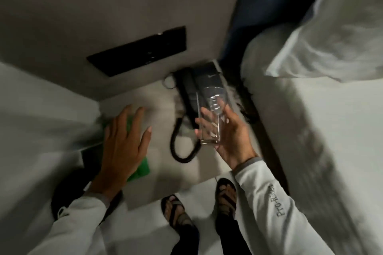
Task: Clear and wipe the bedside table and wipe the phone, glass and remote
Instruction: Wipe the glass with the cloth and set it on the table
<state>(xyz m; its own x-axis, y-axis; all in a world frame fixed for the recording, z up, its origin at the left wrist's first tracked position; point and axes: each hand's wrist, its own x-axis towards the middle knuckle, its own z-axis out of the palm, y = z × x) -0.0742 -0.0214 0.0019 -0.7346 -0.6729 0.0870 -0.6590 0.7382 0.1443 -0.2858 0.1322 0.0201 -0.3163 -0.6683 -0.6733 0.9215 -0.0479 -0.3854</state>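
Left of centre, the left hand [122, 141] was spread flat, fingers wide, over a green cloth [141, 168] on the tabletop [157, 184]; judged best to gather the cloth fully before wiping. Mid-frame sat the black phone [189, 89], its coiled cord [178, 149] looping toward the lower edge. Right of it, the right hand [232, 136] gripped the tilted glass [211, 116], which looked empty, above the phone; remote not visible.

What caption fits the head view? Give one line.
Right hand lifts glass above phone; left hand over green cloth.
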